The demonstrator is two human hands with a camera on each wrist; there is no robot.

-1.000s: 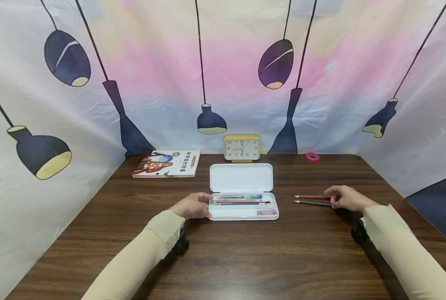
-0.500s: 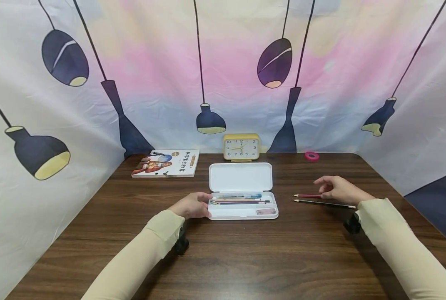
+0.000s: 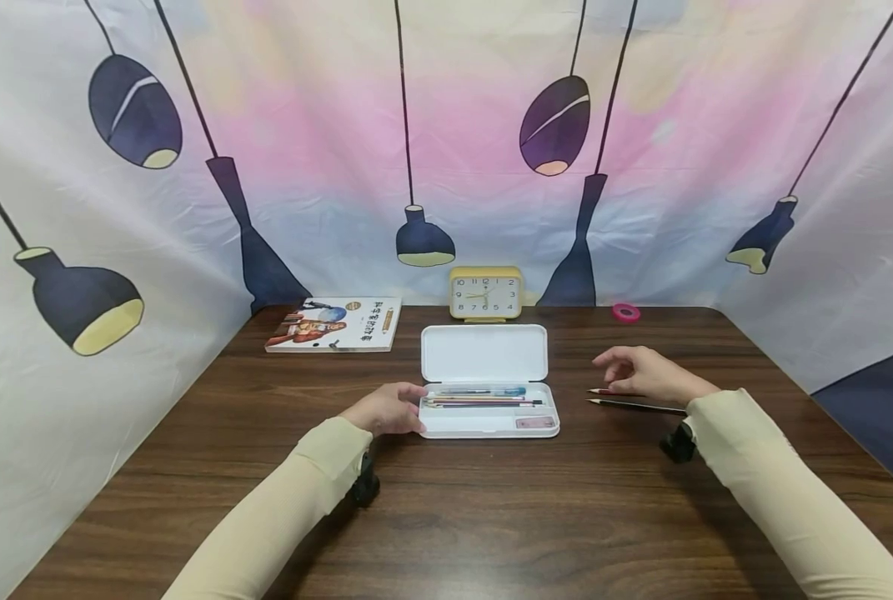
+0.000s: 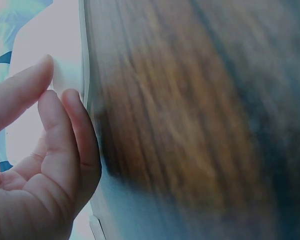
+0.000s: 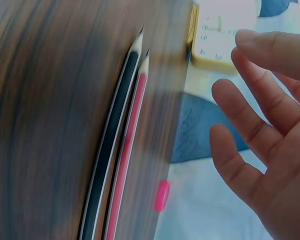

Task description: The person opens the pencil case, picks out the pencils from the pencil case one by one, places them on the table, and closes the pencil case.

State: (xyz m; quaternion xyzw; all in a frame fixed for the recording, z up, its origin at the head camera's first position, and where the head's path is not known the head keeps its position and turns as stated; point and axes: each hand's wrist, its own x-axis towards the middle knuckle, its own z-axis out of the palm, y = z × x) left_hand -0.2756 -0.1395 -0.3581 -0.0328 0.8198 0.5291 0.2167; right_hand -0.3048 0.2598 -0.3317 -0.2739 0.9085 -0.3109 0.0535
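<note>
A white pencil case (image 3: 464, 426) lies with its lid raised at the middle of the table. Inside it are several pencils (image 3: 484, 403), a clear pen with a blue end (image 3: 517, 392) and a pink eraser (image 3: 535, 422). My left hand (image 3: 388, 410) holds the case's left end between thumb and fingers. To the right, a black pencil (image 5: 110, 135) and a red pencil (image 5: 128, 145) lie side by side on the wood, tips toward the case. Over them hovers my right hand (image 3: 650, 375), fingers loosely bent and nothing in them; it hides most of the red one in the head view.
Behind the case stands a yellow clock (image 3: 486, 294). A book (image 3: 335, 325) lies at the back left, and a pink ring-shaped roll (image 3: 626, 312) at the back right edge. A printed cloth (image 3: 326, 167) hangs behind the brown table (image 3: 461, 517).
My right hand has let go of the pencils, lifted and moved left above them, while both stay on the table. The left hand keeps its place on the case.
</note>
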